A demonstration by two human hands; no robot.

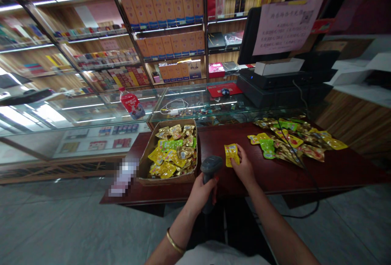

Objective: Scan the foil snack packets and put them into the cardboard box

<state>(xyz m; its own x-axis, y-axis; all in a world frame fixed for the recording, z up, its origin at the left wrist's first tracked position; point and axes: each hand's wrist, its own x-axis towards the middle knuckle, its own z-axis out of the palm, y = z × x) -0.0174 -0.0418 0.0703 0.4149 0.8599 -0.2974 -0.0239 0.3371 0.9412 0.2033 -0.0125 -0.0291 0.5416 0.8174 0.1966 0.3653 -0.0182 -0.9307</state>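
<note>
My left hand (200,193) is wrapped round the handle of a dark grey barcode scanner (211,164), whose head points away over the front of the dark red table. My right hand (243,168) pinches a small yellow snack packet (231,155) by its right side, just right of the scanner head and apart from it. Left of the scanner stands an open cardboard box (168,182) filled with gold, yellow and green snack packets (166,157). A loose pile of similar packets (288,139) lies on the table to the right of my right hand.
A glass counter (195,112) runs behind the table (220,185), with a red-labelled bottle (132,103) and a white cable (174,108) on it. A monitor (249,33) with a paper notice stands at the back right. A black cord (314,191) hangs over the table's right front edge.
</note>
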